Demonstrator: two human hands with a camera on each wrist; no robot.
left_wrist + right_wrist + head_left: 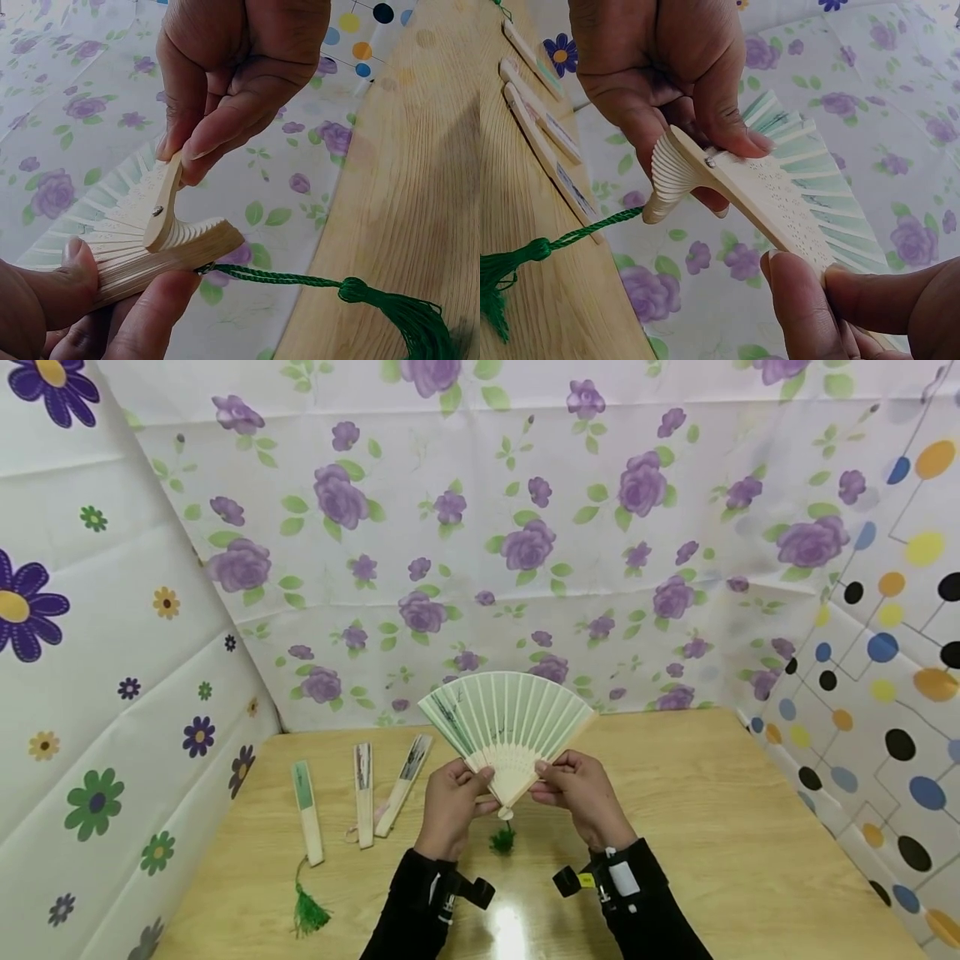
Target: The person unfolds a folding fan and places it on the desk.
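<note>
A pale green folding fan [510,718] is spread wide in the head view, held up above the table between both hands. My left hand [452,803] pinches its left edge, thumb over the ribs. On the opposite edge my right hand [583,795] pinches the outer guard stick between thumb and fingers. The pivot end points down, and a green tassel [401,315] hangs from it by a braided cord. In the right wrist view the cream ribs [772,195] show small cut-out holes, and the rivet is visible near the pivot.
On the left of the wooden table [735,835] lie a closed green fan [306,810] with its own green tassel [309,912], and two closed fans [363,793] [405,783] with dark pictures. Floral cloth [480,543] hangs behind, and patterned cloths stand at both sides.
</note>
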